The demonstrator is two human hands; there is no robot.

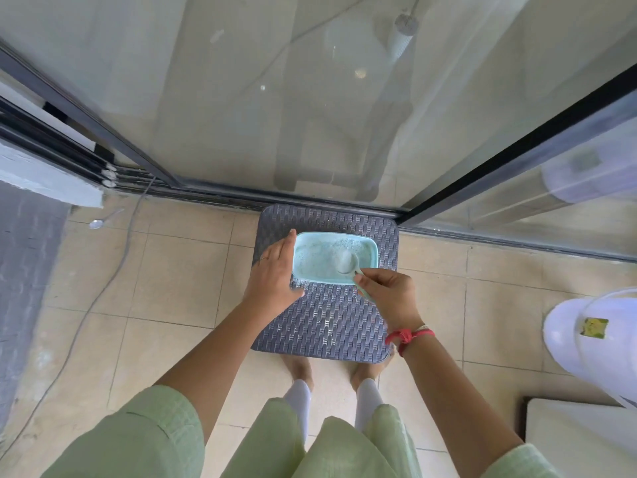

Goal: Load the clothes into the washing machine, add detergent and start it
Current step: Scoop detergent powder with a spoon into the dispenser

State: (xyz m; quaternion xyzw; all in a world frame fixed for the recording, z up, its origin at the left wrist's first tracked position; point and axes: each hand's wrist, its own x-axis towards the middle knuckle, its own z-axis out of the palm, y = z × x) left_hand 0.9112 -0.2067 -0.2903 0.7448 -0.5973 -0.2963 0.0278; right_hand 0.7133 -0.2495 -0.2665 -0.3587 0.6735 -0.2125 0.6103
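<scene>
A light turquoise tub (368,243) of powder detergent sits on a dark woven stool (331,322) in front of me. My left hand (275,270) holds the tub by its left side, with fingers along the rim and the thumb at the near corner. My right hand (386,294) pinches the handle of a turquoise scoop (348,263). The scoop's bowl is in the tub, heaped with white powder. No washing machine or clothes are clearly in view.
A glass sliding door with a dark frame (344,205) stands just behind the stool. A white container with a yellow label (593,339) is on the floor at right, a white surface corner (579,439) at lower right. A metal spoon (100,220) and a cable (113,270) lie at left.
</scene>
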